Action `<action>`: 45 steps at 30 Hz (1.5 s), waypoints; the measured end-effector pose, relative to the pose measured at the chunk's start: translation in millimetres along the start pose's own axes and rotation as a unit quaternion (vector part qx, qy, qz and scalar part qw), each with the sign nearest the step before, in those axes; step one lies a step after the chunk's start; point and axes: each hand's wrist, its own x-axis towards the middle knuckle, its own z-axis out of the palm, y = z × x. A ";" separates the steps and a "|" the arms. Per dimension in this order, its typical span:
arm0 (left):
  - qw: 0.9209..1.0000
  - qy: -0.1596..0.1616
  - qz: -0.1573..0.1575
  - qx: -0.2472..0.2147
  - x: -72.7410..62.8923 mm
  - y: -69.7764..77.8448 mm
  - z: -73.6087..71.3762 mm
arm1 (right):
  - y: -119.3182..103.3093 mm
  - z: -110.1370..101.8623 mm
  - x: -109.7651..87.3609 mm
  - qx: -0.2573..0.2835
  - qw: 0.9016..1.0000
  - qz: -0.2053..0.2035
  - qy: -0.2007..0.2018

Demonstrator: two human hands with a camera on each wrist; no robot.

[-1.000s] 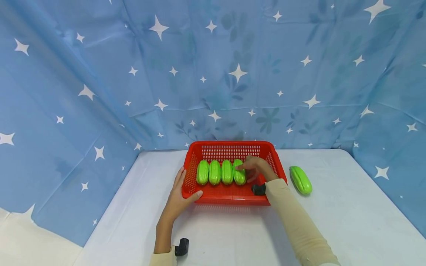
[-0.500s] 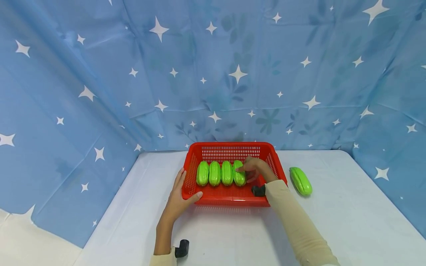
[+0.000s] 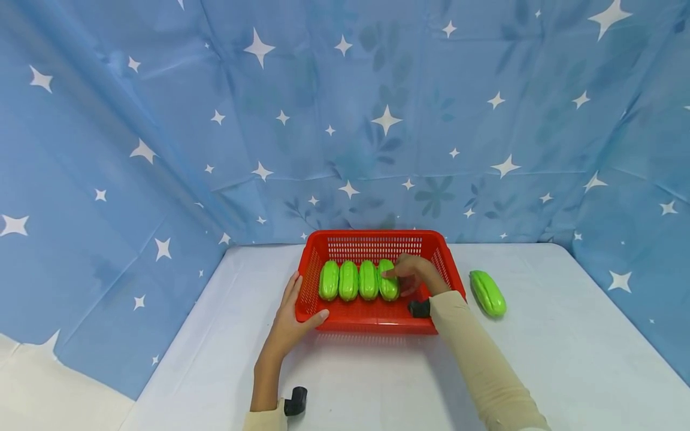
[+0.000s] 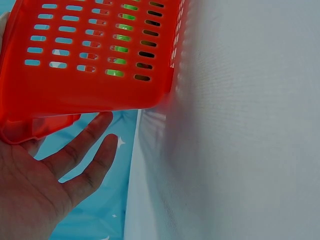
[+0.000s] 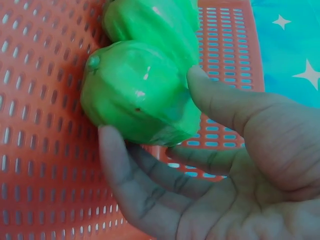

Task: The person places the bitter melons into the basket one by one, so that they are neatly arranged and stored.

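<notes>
A red plastic basket point(image 3: 372, 321) with slotted walls sits on the table. Inside it, several plump, bright-green ridged toy vegetables point(image 3: 348, 281) stand side by side in a row. My left hand point(image 3: 288, 328) holds the basket's front left corner, its thumb over the rim; in the left wrist view the fingers reach along the outer wall point(image 4: 95, 85). Reaching in from the right, my right hand point(image 3: 414, 270) grips the rightmost green ridged toy vegetable point(image 3: 389, 289). Seen from the right wrist, the thumb is against its upper side and the curled fingers point(image 5: 117, 155) against its other side.
Another green toy vegetable point(image 3: 487, 293) lies tilted on the white table point(image 3: 560, 335), right of the basket. Behind the table hangs a blue curtain point(image 3: 388, 149) with white stars. A black wrist-worn piece point(image 3: 295, 401) sits by the left sleeve.
</notes>
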 end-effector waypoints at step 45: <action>1.000 -0.002 0.001 -0.001 -0.5 2.0 -1.4 | 138.6 -61.4 -112.1 0.086 0.891 -0.149 0.420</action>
